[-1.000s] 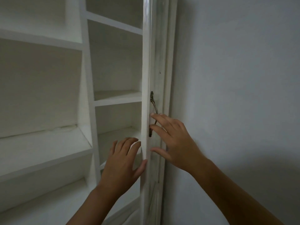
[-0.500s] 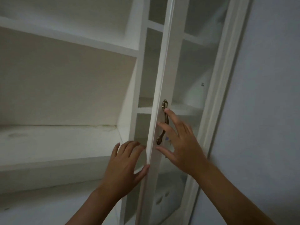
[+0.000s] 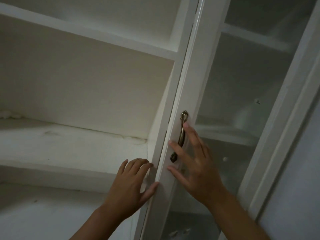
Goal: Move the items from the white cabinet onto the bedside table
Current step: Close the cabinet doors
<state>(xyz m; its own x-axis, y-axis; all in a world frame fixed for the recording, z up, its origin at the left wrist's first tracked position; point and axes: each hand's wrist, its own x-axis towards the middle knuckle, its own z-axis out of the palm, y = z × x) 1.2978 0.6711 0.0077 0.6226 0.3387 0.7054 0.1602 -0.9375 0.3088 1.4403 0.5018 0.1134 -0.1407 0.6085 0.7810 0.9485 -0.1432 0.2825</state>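
While no items show on the shelves (image 3: 72, 146) at nine o'clock: right hand (image 3: 195, 163) spread flat beside handle (image 3: 181, 135); left hand (image 3: 131, 181) flat on door (image 3: 199, 70) edge. Glazed, probably light, fragile; best taken by handle.

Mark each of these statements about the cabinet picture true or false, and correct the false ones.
1. The right hand lies with spread fingers on the white frame of the cabinet door. True.
2. The right hand's fingers are wrapped tightly round the metal handle. False: they are straight and lie beside and across it.
3. The left hand is at the door's edge, its thumb against it. True.
4. The door has a solid wooden panel. False: the panel is see-through, and shelves show behind it.
5. The wide shelf left of the door holds a stack of books. False: no books are seen there.
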